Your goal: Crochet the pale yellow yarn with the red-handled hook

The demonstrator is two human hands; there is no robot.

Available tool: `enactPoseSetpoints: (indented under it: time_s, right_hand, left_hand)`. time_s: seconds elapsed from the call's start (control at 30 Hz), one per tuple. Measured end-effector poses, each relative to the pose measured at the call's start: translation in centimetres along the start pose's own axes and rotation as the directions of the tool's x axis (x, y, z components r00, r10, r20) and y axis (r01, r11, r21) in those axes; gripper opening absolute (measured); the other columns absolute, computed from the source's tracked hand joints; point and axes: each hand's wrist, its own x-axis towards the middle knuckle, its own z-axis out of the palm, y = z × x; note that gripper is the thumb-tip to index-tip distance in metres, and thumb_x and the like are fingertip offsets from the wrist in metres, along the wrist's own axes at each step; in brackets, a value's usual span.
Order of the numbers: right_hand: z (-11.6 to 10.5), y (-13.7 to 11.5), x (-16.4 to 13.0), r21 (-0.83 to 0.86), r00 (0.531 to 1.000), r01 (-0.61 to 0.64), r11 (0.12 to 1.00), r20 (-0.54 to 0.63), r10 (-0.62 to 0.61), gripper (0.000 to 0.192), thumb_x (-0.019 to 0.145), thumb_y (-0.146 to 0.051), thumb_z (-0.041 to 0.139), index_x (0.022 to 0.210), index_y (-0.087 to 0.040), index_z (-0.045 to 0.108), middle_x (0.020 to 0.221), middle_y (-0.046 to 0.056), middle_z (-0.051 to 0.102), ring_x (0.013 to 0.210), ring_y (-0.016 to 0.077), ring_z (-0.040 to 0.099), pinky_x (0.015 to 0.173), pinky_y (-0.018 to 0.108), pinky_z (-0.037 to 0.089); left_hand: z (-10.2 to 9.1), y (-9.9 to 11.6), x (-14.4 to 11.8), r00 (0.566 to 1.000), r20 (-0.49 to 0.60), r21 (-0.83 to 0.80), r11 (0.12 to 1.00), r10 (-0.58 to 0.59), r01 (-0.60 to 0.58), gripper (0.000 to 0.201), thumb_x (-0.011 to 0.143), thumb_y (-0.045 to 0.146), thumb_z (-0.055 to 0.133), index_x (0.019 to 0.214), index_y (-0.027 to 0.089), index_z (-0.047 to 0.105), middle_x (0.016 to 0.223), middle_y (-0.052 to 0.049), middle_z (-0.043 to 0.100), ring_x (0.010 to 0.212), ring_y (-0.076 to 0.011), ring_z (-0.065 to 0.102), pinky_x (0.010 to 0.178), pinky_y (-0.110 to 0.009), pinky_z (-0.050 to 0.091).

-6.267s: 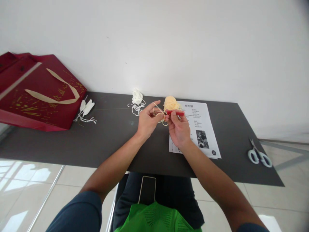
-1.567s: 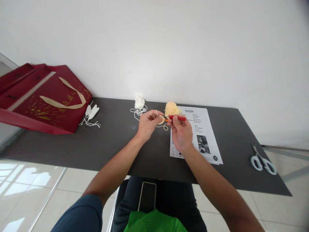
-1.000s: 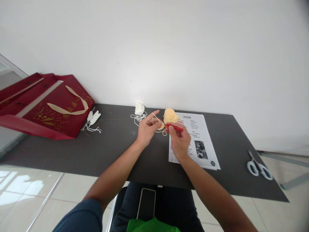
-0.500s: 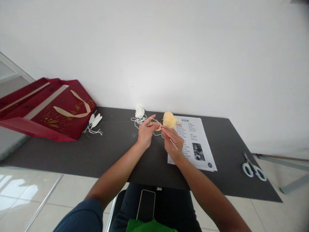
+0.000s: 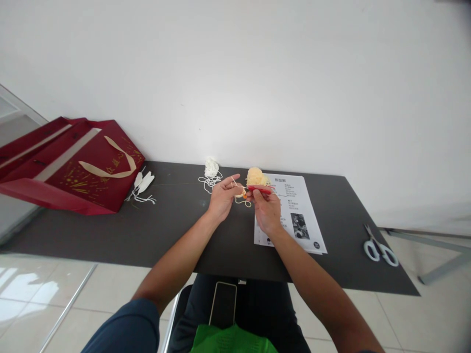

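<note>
Near the yarn ball (image 5: pixel 255 176), soft-looking crochet (image 5: pixel 240 195) is pinched by the left hand (image 5: pixel 222 198), the hook's handle (image 5: pixel 260 190), likely surest, by the right hand (image 5: pixel 268 210).

On the bench (image 5: pixel 176 215): two yarn bundles (image 5: pixel 211 168) (image 5: pixel 255 176), one pair of scissors (image 5: pixel 375 242), one red bag (image 5: pixel 90 157); above it, two hands (image 5: pixel 221 198) (image 5: pixel 268 211), one red-handled tool (image 5: pixel 262 190).

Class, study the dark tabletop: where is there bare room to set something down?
Bare tabletop lies between the printed sheets and the scissors, and nearer the front between the gift bag and left forearm. Crowded: around the left hand and right hand, with yellow yarn, white yarn and a red-handled crochet hook.
</note>
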Motion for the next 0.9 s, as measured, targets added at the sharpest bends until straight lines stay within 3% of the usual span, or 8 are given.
enactPoseSetpoints:
  time_s: [0.37,0.5,0.7,0.9]
  right_hand:
    - [-0.6,-1.1,0.8,0.02,0.997,0.081,0.997,-0.018,-0.08,0.013,0.084,-0.03,0.078,0.091,-0.024,0.068,0.092,-0.002,0.077,0.071,0.0096,0.068,0.071,0.027,0.059]
    - [-0.9,-1.5,0.8,-0.045,0.991,0.129,0.991,-0.016,-0.13,0.013,0.085,-0.029,0.077,0.091,-0.024,0.067,0.094,-0.001,0.077,0.071,0.01,0.068,0.07,0.028,0.058]
    - [-0.9,-2.1,0.3,-0.175,0.977,0.212,0.961,0.034,-0.209,0.011,0.087,-0.03,0.074,0.092,-0.023,0.067,0.093,0.0,0.076,0.067,0.0107,0.068,0.07,0.03,0.058]
    - [-0.9,-1.9,0.4,-0.114,0.983,0.185,0.976,0.022,-0.184,0.013,0.085,-0.029,0.076,0.091,-0.024,0.066,0.092,-0.001,0.076,0.064,0.0103,0.065,0.065,0.029,0.056]
  left_hand:
    - [-0.8,-0.1,0.4,0.994,0.063,0.12,0.988,0.086,-0.093,0.062,0.065,0.016,0.083,0.125,0.014,0.065,0.08,0.002,0.072,0.067,-0.0095,0.063,0.072,-0.026,0.046]
    - [-0.8,0.2,0.4,0.992,0.069,0.139,0.984,0.102,-0.111,0.06,0.066,0.017,0.081,0.124,0.014,0.065,0.076,0.002,0.071,0.065,-0.0104,0.062,0.07,-0.026,0.046]
    - [-0.7,0.2,0.4,0.99,0.066,0.144,0.981,0.125,-0.134,0.052,0.065,0.018,0.077,0.116,0.015,0.069,0.072,0.002,0.068,0.062,-0.0101,0.058,0.065,-0.025,0.045]
    - [-1.1,0.5,0.4,0.986,0.112,0.188,0.971,0.128,-0.147,0.043,0.064,0.015,0.072,0.107,0.015,0.072,0.067,0.003,0.064,0.055,-0.0084,0.052,0.056,-0.023,0.041]
